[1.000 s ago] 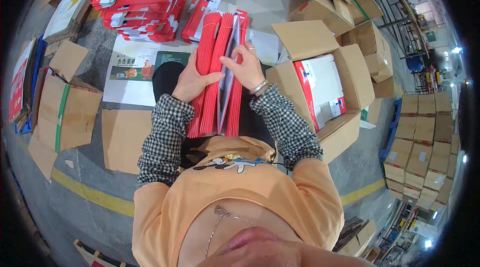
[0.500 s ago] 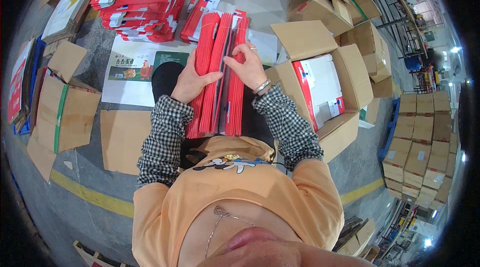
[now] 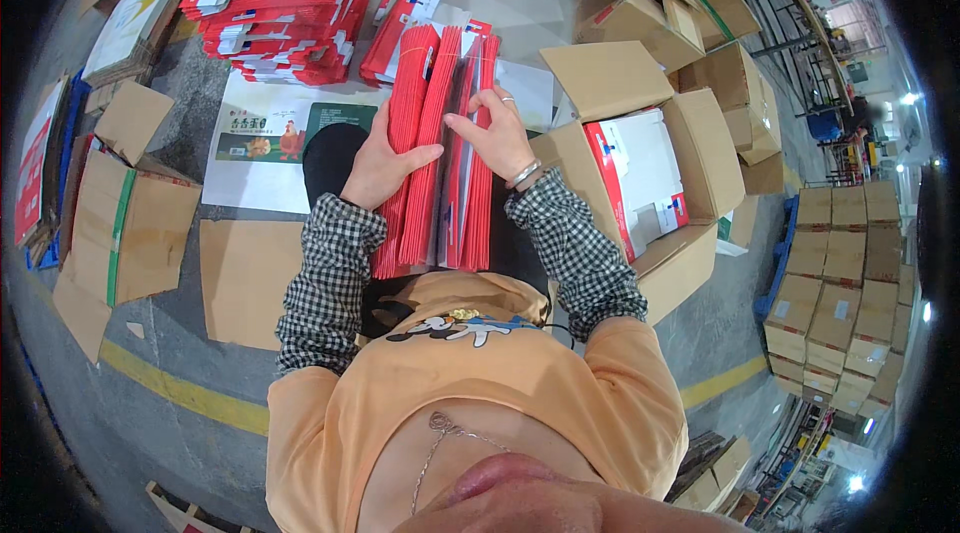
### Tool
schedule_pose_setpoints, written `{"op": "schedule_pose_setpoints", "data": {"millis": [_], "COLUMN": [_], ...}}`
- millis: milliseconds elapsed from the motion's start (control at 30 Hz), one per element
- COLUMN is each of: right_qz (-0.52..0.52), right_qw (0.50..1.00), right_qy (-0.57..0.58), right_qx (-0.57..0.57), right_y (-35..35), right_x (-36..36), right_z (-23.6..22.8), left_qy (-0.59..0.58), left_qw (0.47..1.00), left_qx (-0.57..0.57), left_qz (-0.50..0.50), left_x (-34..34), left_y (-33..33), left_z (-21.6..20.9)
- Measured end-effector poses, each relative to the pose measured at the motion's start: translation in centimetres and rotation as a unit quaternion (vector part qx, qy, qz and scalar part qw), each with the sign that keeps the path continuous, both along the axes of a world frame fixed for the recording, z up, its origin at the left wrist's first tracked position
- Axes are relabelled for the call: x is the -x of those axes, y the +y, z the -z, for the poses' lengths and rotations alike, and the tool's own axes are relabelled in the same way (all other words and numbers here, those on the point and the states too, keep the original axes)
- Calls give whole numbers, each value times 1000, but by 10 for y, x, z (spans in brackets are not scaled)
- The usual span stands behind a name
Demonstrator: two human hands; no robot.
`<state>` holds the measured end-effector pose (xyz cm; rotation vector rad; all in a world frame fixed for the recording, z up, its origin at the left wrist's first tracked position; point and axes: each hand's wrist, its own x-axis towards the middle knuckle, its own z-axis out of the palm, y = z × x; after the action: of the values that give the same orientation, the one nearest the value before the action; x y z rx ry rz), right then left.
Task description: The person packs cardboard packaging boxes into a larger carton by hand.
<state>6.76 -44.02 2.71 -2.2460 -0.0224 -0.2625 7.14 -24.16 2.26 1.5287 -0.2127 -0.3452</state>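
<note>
Head view: above the person's lap, a stack of red flat boxes [image 3: 422, 198] stands parted between the hands, the left hand [image 3: 376, 165] half curled round its left side with the thumb across the edges, the right hand [image 3: 500, 141] bent over its right part, thumb at the gap. Bold dark lettering and a hen picture mark a white sheet [image 3: 258, 183] on the left; labels [image 3: 841, 310] on the far-right cartons [image 3: 822, 343] are too small to read.
</note>
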Motion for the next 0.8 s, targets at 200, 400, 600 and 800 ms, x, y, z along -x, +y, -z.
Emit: {"op": "schedule_pose_setpoints", "data": {"millis": [200,400,600,800], "right_qz": [-10,8,4,-12], "right_qw": [999,996,998,1000], "right_qy": [30,-67,-50,-24], "right_qx": [-17,-66,31,10], "right_y": [2,0,5,3], "right_x": [-1,2,-1,-1], "right_z": [-3,8,-1,-1], "left_qy": [1,-26,-5,-25], "left_qw": [1000,999,1000,999], "left_qx": [-13,-35,-17,-35], "left_qz": [9,1,-1,3], "left_x": [3,1,4,5], "left_y": [-1,0,-2,-4], "left_z": [-11,-3,-7,-16]}}
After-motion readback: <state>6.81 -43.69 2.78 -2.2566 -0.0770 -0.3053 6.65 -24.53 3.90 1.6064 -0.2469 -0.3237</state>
